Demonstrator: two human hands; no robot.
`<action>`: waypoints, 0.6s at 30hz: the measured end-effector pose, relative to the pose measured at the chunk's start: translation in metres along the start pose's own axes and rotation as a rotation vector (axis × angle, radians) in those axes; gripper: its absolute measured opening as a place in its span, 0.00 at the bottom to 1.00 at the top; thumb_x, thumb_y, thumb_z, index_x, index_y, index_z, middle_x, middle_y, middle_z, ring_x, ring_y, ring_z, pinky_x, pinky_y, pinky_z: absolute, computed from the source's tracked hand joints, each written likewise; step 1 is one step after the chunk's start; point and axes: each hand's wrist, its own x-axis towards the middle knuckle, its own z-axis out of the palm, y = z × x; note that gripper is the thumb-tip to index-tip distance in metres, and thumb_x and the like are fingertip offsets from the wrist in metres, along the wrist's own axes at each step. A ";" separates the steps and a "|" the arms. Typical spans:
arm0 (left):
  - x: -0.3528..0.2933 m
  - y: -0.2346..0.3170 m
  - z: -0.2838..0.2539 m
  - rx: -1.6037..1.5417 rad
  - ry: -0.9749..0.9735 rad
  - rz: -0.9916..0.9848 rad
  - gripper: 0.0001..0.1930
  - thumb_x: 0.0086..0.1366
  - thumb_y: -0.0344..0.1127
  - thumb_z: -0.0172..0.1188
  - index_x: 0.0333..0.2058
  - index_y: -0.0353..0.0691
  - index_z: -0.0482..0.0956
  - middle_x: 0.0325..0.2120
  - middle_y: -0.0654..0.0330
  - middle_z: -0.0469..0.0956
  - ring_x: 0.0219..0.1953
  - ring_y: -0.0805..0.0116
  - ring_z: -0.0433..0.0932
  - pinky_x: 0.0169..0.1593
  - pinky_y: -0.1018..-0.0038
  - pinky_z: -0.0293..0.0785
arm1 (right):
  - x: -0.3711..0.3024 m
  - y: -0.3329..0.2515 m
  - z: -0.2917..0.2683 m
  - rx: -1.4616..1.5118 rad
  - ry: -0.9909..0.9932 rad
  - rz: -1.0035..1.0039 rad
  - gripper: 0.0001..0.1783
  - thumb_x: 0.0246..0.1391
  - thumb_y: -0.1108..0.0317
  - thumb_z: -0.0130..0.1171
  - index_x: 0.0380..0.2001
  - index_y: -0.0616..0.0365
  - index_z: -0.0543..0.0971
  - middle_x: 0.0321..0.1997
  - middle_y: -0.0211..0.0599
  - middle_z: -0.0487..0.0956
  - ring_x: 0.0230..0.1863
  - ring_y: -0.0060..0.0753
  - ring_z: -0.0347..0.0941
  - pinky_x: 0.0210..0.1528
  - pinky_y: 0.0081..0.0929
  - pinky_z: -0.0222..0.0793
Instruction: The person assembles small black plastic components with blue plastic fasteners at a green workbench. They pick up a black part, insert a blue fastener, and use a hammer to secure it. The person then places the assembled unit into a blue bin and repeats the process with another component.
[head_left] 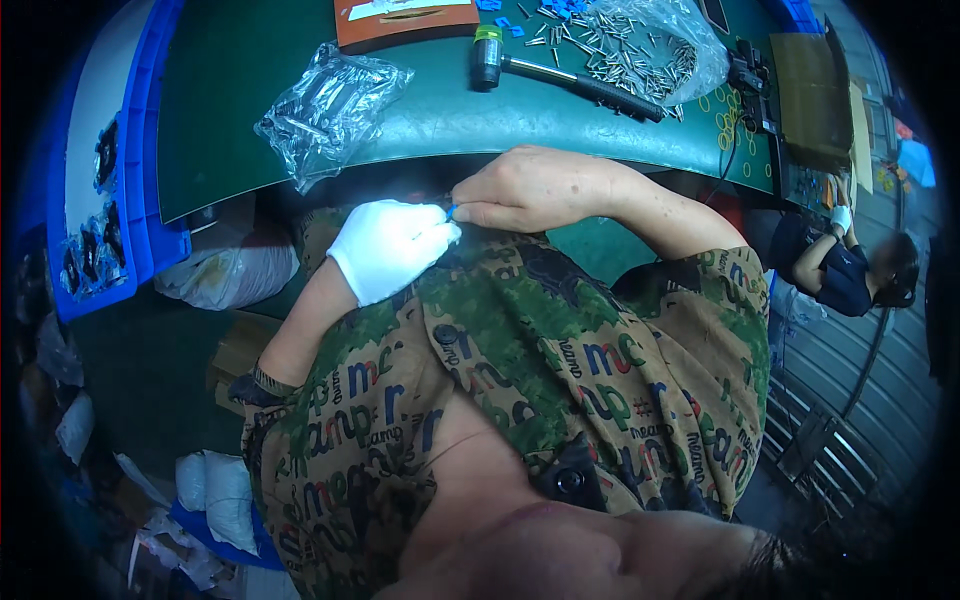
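My left hand (385, 250), in a white glove, is closed with its fingertips pinched together in front of my body. Bare and also closed, my right hand (525, 190) meets it at the fingertips. A small blue piece (451, 212) shows between the two hands; most of it is hidden by the fingers, so its kind cannot be made out. Both hands are just off the near edge of the green table (450, 135). Beyond them on the table lie a mallet (570, 78) with a black grip and a crumpled clear plastic bag (325, 110).
An orange-brown box (405, 28) stands at the table's back. Many metal screws (640, 55) spill from a clear bag, near small blue pieces (515, 28). Yellow rings (728, 125) lie at right, beside a cardboard box (815, 95). A blue crate (140, 170) is at left. Another person (845, 265) works far right.
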 end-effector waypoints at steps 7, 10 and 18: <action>0.001 0.002 -0.002 0.029 0.032 0.031 0.11 0.71 0.38 0.56 0.35 0.39 0.83 0.22 0.58 0.80 0.24 0.61 0.80 0.31 0.68 0.75 | -0.001 0.002 -0.001 -0.028 0.005 -0.001 0.22 0.71 0.53 0.44 0.36 0.59 0.79 0.32 0.50 0.81 0.36 0.53 0.79 0.44 0.48 0.74; 0.001 0.003 -0.002 0.017 0.021 0.013 0.11 0.71 0.38 0.56 0.34 0.39 0.83 0.22 0.58 0.80 0.25 0.61 0.80 0.32 0.68 0.75 | 0.000 0.003 0.002 -0.003 0.012 -0.029 0.22 0.71 0.53 0.44 0.36 0.59 0.79 0.31 0.50 0.80 0.36 0.53 0.79 0.44 0.49 0.74; -0.004 -0.006 0.009 -0.013 0.003 0.005 0.09 0.68 0.38 0.58 0.32 0.41 0.81 0.22 0.58 0.79 0.25 0.57 0.79 0.30 0.65 0.76 | 0.003 -0.002 0.003 0.053 -0.051 -0.003 0.20 0.71 0.55 0.47 0.36 0.61 0.78 0.31 0.51 0.79 0.35 0.57 0.76 0.42 0.48 0.71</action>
